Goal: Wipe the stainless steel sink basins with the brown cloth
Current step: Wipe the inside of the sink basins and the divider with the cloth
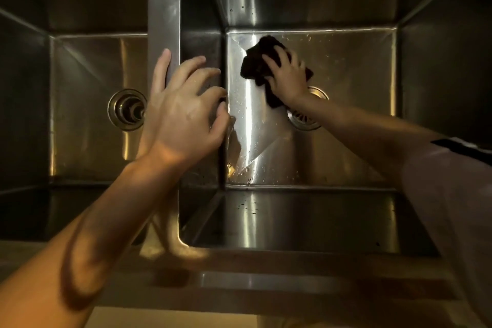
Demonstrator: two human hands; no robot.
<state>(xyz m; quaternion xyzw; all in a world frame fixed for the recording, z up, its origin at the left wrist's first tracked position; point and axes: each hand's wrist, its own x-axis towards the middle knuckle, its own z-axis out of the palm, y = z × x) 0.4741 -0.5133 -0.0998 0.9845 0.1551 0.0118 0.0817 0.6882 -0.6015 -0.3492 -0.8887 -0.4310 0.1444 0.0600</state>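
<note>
Dark brown crumpled cloth (262, 61): lies on the floor of the right-hand stainless steel basin (354, 66), toward its far left quarter, just up-left of the round slotted drain (306, 118). The cloth is bunched, not spread flat; a tail of it trails down toward the drain rim.

Right hand (287, 72): palm down on top of the cloth, fingers splayed and bent over its folds, pressing it to the steel. Judgement: the weight from above gives rubbing pressure, and the splayed fingers keep the wad from slipping out under the palm. The right forearm reaches in from the lower right and crosses over part of the drain.

Right basin floor: water droplets and streaks show on the left half, near the dividing wall and along the near edge. Judgement: this part is wet but not yet wiped dry; wiping of this basin is under way, not finished.

Left hand (183, 112): holds nothing. It rests on the steel divider (163, 8) between the two basins, thumb on the left side, fingers loosely curved over the right edge. Judgement: a brace, taking body weight while the other arm reaches deep.

Left-hand stainless steel basin (87, 104): its round drain fitting (127, 109) is visible, the floor looks dry and dull, with no cloth in it. Whether it is already wiped I cannot tell.
</note>
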